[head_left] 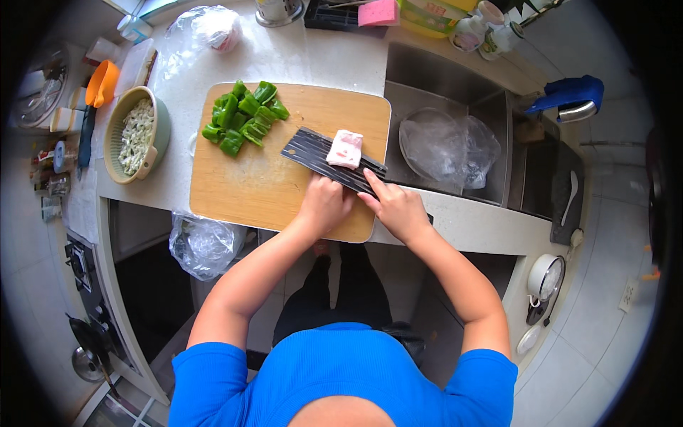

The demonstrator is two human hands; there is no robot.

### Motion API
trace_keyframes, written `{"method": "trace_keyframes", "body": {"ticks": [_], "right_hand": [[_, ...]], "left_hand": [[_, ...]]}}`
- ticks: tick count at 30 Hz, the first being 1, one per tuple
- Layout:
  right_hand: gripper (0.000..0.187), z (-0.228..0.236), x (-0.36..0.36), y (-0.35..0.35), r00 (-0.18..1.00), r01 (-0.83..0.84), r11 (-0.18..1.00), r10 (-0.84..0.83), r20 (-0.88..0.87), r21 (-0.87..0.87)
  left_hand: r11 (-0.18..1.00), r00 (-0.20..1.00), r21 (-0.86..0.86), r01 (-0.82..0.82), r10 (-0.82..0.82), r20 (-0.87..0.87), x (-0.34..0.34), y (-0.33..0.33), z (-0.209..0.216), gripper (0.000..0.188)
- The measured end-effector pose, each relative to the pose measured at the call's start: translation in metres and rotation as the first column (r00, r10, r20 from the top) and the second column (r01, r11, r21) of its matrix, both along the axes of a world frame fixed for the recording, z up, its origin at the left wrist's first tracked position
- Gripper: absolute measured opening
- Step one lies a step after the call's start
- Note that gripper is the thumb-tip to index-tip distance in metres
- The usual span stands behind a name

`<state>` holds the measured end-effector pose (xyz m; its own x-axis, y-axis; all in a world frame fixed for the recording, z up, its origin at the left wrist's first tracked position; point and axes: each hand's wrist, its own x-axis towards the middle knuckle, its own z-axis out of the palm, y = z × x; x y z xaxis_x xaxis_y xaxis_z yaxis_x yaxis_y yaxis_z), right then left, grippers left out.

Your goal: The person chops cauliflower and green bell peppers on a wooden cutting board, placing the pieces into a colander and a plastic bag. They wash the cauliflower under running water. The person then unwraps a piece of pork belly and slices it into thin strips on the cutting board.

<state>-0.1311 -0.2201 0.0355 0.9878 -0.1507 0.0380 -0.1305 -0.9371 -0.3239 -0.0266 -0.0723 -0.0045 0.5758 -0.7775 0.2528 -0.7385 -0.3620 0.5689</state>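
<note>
A wooden cutting board [245,186] lies at the counter's front edge. Across its right side a black cleaver [306,154] with pale streaks is held flat, a hole at its far-left corner. One pink-and-white chunk of fatty meat [346,149] rests on the blade. My right hand [400,211] grips the cleaver's handle, mostly hidden by the palm, with the index finger stretched onto the blade. My left hand [325,204] is closed against the blade's near edge; its fingertips are hidden. Cut green pepper pieces [242,117] are heaped at the board's upper left.
A colander [155,160] of chopped pale-green vegetable stands left of the board, by orange scissors [102,84]. To the right, a steel sink [405,167] holds clear plastic bags [445,147]. Another plastic bag [203,249] hangs below the counter's front edge. A pink sponge [378,13] sits behind.
</note>
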Motion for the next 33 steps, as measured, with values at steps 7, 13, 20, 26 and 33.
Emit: {"method": "trace_keyframes", "body": {"ticks": [7,13,20,26,33], "right_hand": [[0.046,-0.003,0.036,0.005,0.996,-0.053,0.998,0.055,0.064,-0.033],[0.050,0.007,-0.005,-0.017,0.998,-0.061,0.997,0.060,-0.024,-0.043],[0.047,-0.011,0.041,-0.002,0.987,-0.123,0.986,0.133,0.091,-0.108],[0.045,0.001,0.039,-0.006,0.988,-0.144,0.989,0.145,0.048,-0.018],[0.040,-0.001,-0.003,-0.013,0.991,-0.129,0.981,0.121,0.059,0.144]], "left_hand": [[1.000,1.000,-0.004,-0.012,0.012,-0.003,0.005,-0.002,-0.011,0.020],[1.000,1.000,-0.004,-0.005,0.005,0.012,0.003,0.003,-0.010,0.019],[0.999,1.000,0.039,-0.005,0.006,-0.019,0.002,-0.001,-0.012,0.014],[1.000,1.000,0.010,0.006,-0.006,-0.011,0.005,0.002,-0.013,0.011],[0.995,0.993,0.006,0.104,-0.103,-0.054,-0.012,0.006,-0.007,0.017]]}}
